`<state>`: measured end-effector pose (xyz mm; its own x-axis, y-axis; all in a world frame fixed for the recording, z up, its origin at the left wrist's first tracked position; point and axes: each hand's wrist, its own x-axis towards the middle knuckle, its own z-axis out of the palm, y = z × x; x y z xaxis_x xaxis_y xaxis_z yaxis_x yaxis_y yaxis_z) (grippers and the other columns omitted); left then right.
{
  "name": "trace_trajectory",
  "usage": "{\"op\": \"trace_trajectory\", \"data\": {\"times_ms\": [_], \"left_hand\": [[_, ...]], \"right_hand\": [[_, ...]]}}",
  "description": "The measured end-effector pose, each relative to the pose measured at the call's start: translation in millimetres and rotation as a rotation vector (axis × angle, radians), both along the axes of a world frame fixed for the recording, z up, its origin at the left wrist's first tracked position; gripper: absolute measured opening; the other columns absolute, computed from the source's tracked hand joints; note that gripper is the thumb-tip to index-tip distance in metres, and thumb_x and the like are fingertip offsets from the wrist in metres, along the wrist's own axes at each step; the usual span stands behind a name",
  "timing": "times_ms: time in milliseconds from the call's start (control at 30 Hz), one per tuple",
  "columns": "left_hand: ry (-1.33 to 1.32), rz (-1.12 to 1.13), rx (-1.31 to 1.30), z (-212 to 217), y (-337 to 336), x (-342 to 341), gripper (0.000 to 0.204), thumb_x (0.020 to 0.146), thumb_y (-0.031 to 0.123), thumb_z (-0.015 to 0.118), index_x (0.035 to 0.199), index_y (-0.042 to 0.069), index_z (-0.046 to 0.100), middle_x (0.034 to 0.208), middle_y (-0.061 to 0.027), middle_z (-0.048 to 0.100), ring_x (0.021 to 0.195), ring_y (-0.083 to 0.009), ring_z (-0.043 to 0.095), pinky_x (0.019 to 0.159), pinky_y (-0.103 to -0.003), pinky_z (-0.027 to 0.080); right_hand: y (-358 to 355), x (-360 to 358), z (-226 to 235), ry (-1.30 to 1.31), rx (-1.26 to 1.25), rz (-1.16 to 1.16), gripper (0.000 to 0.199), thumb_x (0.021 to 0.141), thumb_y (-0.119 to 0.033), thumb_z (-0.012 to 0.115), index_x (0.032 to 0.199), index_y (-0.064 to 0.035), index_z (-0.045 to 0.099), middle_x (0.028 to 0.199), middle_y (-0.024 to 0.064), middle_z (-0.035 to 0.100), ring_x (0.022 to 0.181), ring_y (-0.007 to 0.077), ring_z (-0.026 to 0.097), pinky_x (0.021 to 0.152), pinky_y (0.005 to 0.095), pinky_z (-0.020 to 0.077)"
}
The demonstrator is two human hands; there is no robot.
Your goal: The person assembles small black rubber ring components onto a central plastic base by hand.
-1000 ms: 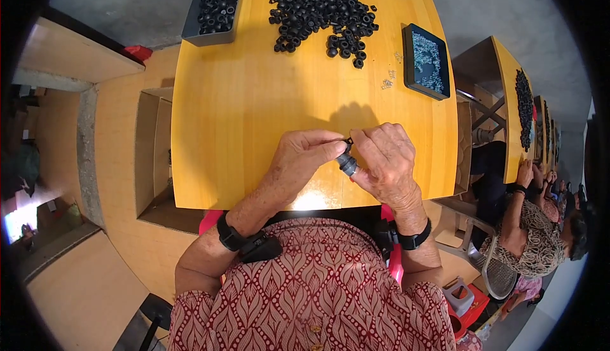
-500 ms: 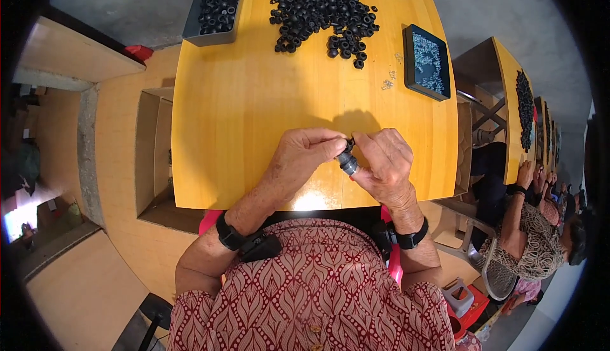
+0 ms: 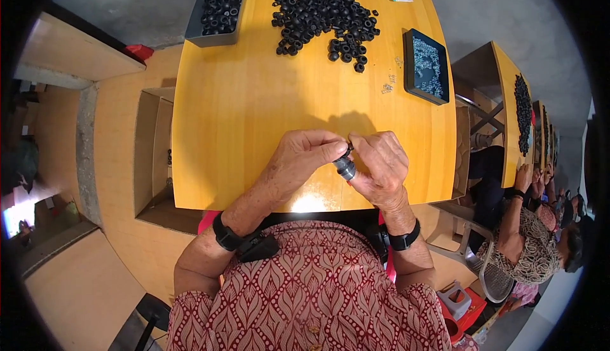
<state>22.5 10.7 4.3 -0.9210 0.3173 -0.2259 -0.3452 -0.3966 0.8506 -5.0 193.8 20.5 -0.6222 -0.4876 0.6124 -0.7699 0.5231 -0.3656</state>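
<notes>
My left hand (image 3: 311, 149) and my right hand (image 3: 383, 167) meet over the near part of the yellow table (image 3: 241, 122). Between their fingertips is a small black ring-like part (image 3: 349, 149), mostly covered by the fingers. The left thumb and forefinger pinch it from one side, and the right fingers close on it from the other. A dark, shiny, banded wrap (image 3: 345, 167) sits at the right thumb; whether it is worn or held I cannot make out.
A heap of black round parts (image 3: 318, 8) lies at the far side. At far left stands a grey bin (image 3: 213, 41) of similar parts. A black tray (image 3: 427, 95) holds small metal pieces, with several loose pieces (image 3: 387, 88) beside it. People sit at tables to the right.
Both hands stay together at nearly the same spot. The right hand has shifted slightly left, and its fingers have turned a little around the small black part.
</notes>
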Motion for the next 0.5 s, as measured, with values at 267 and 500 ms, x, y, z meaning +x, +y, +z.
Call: {"op": "trace_trajectory", "data": {"times_ms": [267,500], "left_hand": [[0.021,-0.010,-0.083,-1.2,-1.6,-0.8,0.024,0.097,0.019,0.063,0.107,-0.002,0.070,0.098,-0.0033,0.070,0.093,-0.0097,0.061,0.086,-0.025,0.048],[-0.078,0.040,0.051,-3.7,-1.8,-3.8,0.021,0.095,0.014,0.066,0.109,0.000,0.070,0.100,-0.0044,0.070,0.097,-0.0111,0.061,0.091,-0.026,0.047]], "right_hand": [[2.9,-4.6,-2.1,-0.044,-0.001,0.056,0.032,0.065,-0.003,0.080,0.094,0.0014,0.068,0.075,0.0079,0.060,0.066,0.0234,0.059,0.061,0.0342,0.0458],[4.9,-6.1,-7.3,-0.063,-0.062,0.016,0.038,0.065,-0.006,0.082,0.100,0.0021,0.069,0.077,0.0090,0.063,0.068,0.0235,0.061,0.063,0.0345,0.0475]]}}
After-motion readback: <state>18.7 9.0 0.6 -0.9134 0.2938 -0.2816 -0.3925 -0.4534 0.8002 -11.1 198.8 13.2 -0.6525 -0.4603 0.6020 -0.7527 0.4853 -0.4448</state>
